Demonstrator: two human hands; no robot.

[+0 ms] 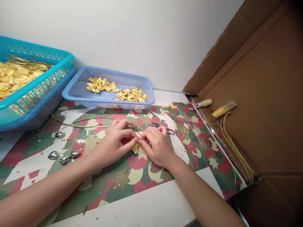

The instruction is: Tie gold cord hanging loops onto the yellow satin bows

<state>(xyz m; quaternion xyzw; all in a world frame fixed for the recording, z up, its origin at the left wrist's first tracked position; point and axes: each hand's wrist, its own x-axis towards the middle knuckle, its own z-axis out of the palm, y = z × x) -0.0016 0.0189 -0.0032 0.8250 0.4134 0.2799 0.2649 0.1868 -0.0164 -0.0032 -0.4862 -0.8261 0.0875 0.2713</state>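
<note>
Patterned surface noted. Nearer you than the blue basket, fingers of your left hand and right hand grasp a yellow bow; uneven tension could deform it, a loose pinch could drop it.

Over on the counter, a bow sits between the left fingers and the right fingers. Snips lie behind and to the right; off left lie hearts, with cords behind them. A basket of bows stands at the back, another basket to its left. Cardboard rises along the right.
</note>
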